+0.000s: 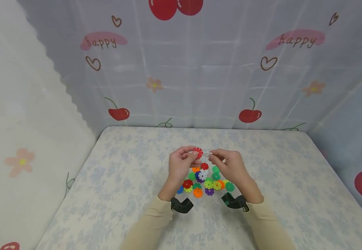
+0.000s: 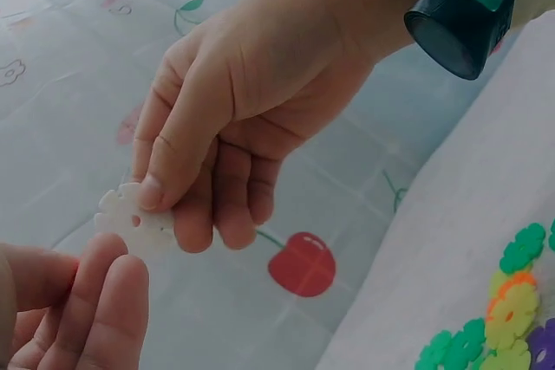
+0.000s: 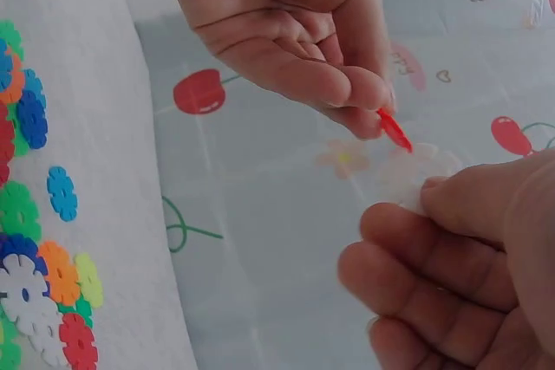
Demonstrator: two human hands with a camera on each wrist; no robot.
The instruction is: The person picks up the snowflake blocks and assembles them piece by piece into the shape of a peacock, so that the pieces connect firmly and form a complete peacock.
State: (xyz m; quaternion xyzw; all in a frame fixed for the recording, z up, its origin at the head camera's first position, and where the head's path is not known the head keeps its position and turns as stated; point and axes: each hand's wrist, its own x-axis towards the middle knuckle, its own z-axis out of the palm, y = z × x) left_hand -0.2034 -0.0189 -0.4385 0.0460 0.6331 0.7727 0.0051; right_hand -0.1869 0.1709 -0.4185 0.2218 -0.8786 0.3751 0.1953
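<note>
Above the table, my left hand [image 1: 181,165] pinches a red notched flower-shaped disc [image 1: 198,152] between thumb and fingers. Opposite it, my right hand [image 1: 232,166] pinches a white disc [image 2: 130,223] of the same kind by its edge. In the right wrist view the red disc [image 3: 395,130] appears edge-on, close against the rim of the white disc [image 3: 403,178]; whether their slots interlock I cannot tell. The left fingers [image 2: 113,301] hide the red disc in the left wrist view.
Beneath and nearer than the hands, a loose cluster of notched discs in several colours lies on the pale patterned table [image 1: 121,180]. An orange disc [image 1: 198,192] and a purple disc [image 1: 209,191] are at its near edge. A printed curtain [image 1: 193,69] hangs behind the table.
</note>
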